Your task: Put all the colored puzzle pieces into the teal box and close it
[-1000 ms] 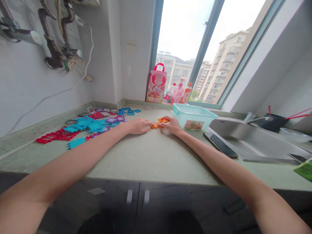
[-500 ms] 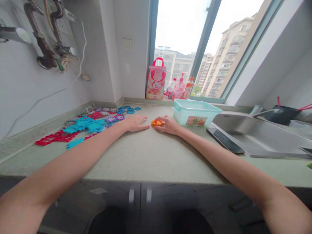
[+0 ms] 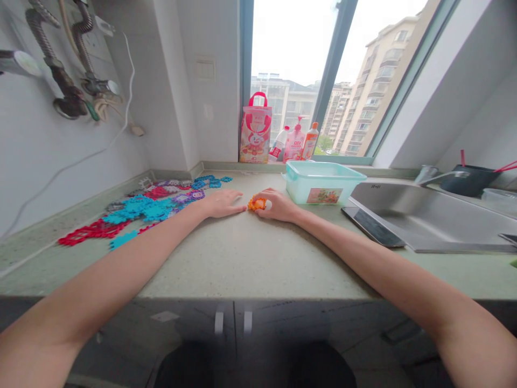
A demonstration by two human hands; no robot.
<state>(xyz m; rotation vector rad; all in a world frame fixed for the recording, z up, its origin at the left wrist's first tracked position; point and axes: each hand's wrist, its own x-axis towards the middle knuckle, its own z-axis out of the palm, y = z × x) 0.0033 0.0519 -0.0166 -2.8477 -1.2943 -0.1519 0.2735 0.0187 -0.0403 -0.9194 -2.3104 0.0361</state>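
An orange toothed plastic building piece is gripped between the thumb and fingers of my right hand, just above the counter. My left hand rests palm down with fingers spread, its thumb tip close to that piece and nothing in its grasp. Left of it lie flat building pieces in groups by colour: light blue pieces, red pieces, purple pieces and darker blue pieces. My left forearm covers part of the nearer ones.
A mint plastic bin stands behind my right hand. A dark phone lies beside the steel sink. On the sill are a pink bag, a pump bottle and an orange-capped bottle. Pipes hang on the left wall.
My right hand has turned the orange piece, which now sits more upright and slightly further left, nearer my left thumb. My left hand stays put; the view has shifted a little.
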